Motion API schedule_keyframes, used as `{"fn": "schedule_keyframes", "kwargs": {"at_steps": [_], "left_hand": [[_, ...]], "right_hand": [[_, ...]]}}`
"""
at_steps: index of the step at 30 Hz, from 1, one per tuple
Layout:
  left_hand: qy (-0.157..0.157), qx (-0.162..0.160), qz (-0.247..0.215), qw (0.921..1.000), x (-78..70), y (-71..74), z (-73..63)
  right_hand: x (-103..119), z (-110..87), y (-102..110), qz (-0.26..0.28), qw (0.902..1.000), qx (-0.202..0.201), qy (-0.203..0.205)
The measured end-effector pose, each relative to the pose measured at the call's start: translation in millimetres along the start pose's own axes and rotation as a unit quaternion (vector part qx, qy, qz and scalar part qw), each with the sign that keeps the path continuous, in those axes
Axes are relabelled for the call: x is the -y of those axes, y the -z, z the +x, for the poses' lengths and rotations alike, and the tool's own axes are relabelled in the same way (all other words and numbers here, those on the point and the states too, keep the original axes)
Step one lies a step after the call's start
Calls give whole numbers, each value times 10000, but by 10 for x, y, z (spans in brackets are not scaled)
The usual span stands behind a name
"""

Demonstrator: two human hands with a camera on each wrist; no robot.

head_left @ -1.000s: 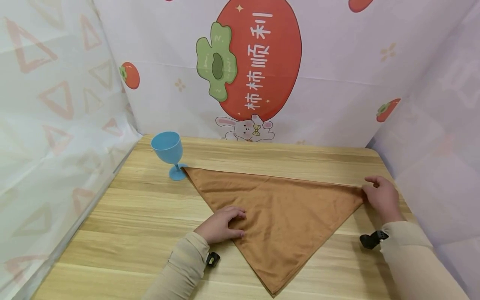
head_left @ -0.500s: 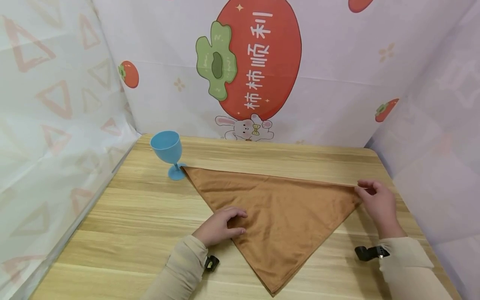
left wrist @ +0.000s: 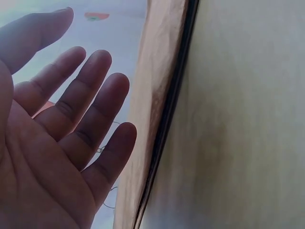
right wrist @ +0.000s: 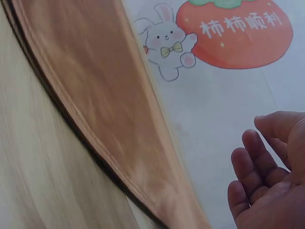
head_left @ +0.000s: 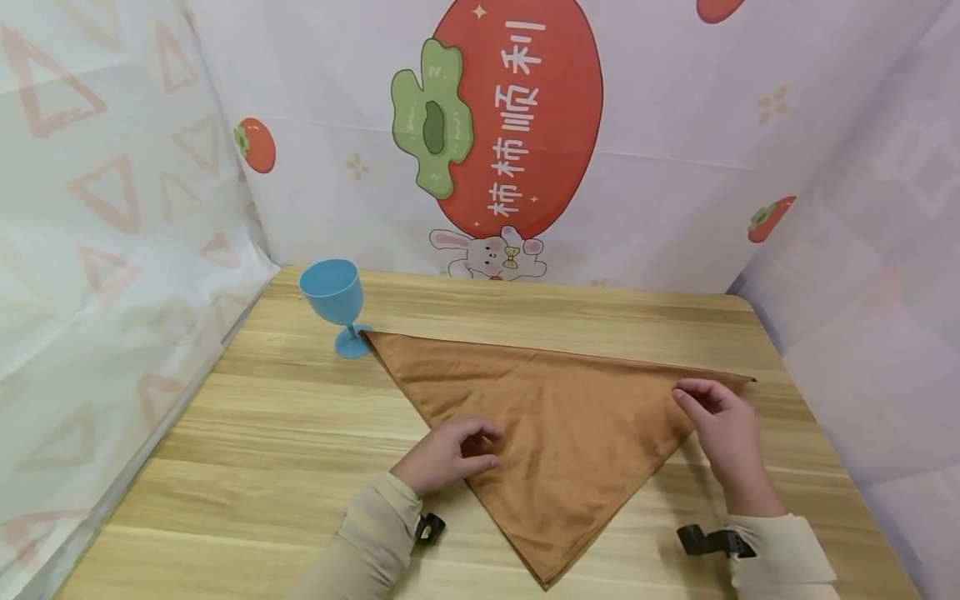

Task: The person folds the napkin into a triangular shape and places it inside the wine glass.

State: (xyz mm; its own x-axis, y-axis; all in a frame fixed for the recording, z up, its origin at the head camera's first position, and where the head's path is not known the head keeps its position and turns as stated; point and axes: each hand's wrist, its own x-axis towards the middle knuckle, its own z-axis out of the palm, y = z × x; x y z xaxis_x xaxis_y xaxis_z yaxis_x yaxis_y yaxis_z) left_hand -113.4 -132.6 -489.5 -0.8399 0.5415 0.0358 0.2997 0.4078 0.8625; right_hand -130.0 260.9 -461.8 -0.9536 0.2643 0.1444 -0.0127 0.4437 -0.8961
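A brown satiny cloth (head_left: 570,425) lies folded into a triangle on the table, its long edge at the back and one point toward the front. My left hand (head_left: 450,454) hovers over the cloth's left slanted edge, fingers loosely bent. The left wrist view shows that hand's palm (left wrist: 43,167) bare, with the cloth edge (left wrist: 162,95) beyond it. Near the cloth's right corner, my right hand (head_left: 723,429) has thumb and fingertips close together. In the right wrist view its fingers (right wrist: 248,176) are relaxed and hold nothing, apart from the cloth (right wrist: 105,95).
A blue goblet (head_left: 333,293) stands at the back left, its base right at the cloth's left corner. The wooden table (head_left: 247,467) is bordered by a printed back curtain (head_left: 652,208) and white side curtains (head_left: 862,292).
My right hand has let go of the cloth's right corner and moved left and toward me. That corner now lies exposed. The left hand has barely shifted.
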Motion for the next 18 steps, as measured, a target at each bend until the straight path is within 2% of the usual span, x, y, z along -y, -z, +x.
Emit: {"fn": "schedule_keyframes", "kwargs": {"at_steps": [3,10,18], "left_hand": [[-110,-27,-56,9999,5,-22,19],[-100,-80,-145,9998,22,-26,27],[-73,-79,-227,9997,37,-48,31]], "right_hand": [[33,-70,-41,299,9995,8,-123],[82,-166,-131,1188,9924,92,-301],[65,-285,-264,1581,9870,96,-285]]}}
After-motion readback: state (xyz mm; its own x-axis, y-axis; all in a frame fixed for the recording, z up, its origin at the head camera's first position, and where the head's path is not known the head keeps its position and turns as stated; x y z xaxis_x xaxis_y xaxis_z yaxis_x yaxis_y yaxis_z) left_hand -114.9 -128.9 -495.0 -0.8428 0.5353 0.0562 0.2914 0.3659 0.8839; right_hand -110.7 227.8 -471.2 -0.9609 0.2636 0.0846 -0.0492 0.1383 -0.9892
